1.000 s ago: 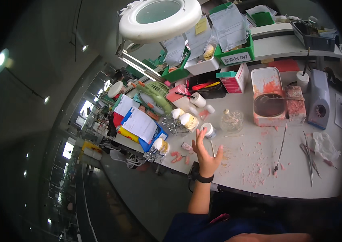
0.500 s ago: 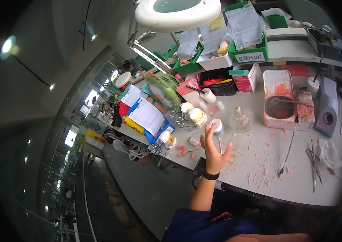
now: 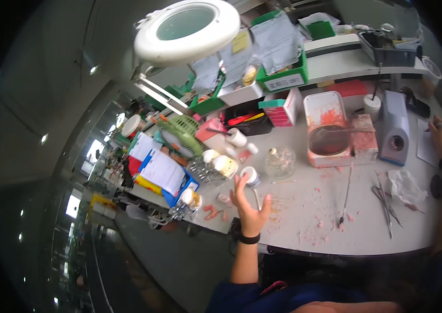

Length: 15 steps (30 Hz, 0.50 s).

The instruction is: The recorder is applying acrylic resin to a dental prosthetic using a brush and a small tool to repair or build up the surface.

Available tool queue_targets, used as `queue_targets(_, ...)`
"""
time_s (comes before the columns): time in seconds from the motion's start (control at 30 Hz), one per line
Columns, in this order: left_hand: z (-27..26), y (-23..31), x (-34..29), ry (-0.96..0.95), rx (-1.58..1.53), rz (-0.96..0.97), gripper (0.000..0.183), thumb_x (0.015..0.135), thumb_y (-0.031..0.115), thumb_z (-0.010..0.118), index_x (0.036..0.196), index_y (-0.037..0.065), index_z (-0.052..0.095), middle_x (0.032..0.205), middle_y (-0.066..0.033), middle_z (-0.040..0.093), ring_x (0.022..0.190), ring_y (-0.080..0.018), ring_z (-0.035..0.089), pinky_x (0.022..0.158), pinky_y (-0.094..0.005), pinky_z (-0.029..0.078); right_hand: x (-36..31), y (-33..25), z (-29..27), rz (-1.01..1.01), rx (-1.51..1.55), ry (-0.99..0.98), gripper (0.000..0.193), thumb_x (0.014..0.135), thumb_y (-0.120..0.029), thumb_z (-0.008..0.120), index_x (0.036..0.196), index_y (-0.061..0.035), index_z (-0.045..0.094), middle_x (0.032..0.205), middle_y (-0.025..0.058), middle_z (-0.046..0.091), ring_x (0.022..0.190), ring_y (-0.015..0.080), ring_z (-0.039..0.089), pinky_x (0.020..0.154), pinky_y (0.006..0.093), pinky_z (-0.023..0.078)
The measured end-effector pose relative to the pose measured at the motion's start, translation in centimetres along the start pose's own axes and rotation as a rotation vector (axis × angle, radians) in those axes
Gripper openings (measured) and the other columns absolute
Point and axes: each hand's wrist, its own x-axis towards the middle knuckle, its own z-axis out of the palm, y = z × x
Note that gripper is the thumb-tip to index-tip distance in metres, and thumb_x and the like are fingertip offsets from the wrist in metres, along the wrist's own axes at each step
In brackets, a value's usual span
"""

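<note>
Small lamps (image 3: pixel 44 139) dot the dim grey ceiling (image 3: pixel 28 94), and bright windows (image 3: pixel 94 150) shine beyond the dark floor (image 3: pixel 140 242).

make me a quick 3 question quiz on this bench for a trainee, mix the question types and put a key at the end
1. Which of these appears nearest the fingertips of the left hand?
A) green fan
B) white-lidded jar
C) magnifier lamp

2. True or false: the left hand is clenched into a fist.

3. Fill in the blank: in this view, the crumpled clear plastic bag lies to the ____ of the slim metal tools.

Key:
1. B
2. False; its fingers are spread apart.
3. right
</note>
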Motion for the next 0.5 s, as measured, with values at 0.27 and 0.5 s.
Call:
queue_targets(0.27,-1.5,0.3,0.1,0.023,0.089,0.043,0.078,0.078,0.018,0.062,0.141,0.0,0.021,0.134,-0.024,0.044,0.126,-0.0366,0.039,0.108,-0.0468,0.022,-0.9,-17.8,2.0,0.245,0.066,-0.079,0.022,0.071,-0.008,0.065,0.062,-0.0022,0.045,0.054,0.0028,0.043,0.056,0.0089,0.043,0.049,0.0303,0.034)
queue_targets(0.5,-0.4,1.0,0.3,0.003,0.108,0.065,0.076,0.08,0.021,0.062,0.14,-0.001,0.022,0.135,-0.0226,0.043,0.127,-0.0348,0.039,0.108,-0.0462,0.022,-1.3,-18.6,-0.3,0.321,0.05,-0.089,0.021,0.071,-0.008,0.064,0.062,-0.0011,0.046,0.055,0.0066,0.048,0.055,0.0125,0.047,0.05,0.0315,0.037)
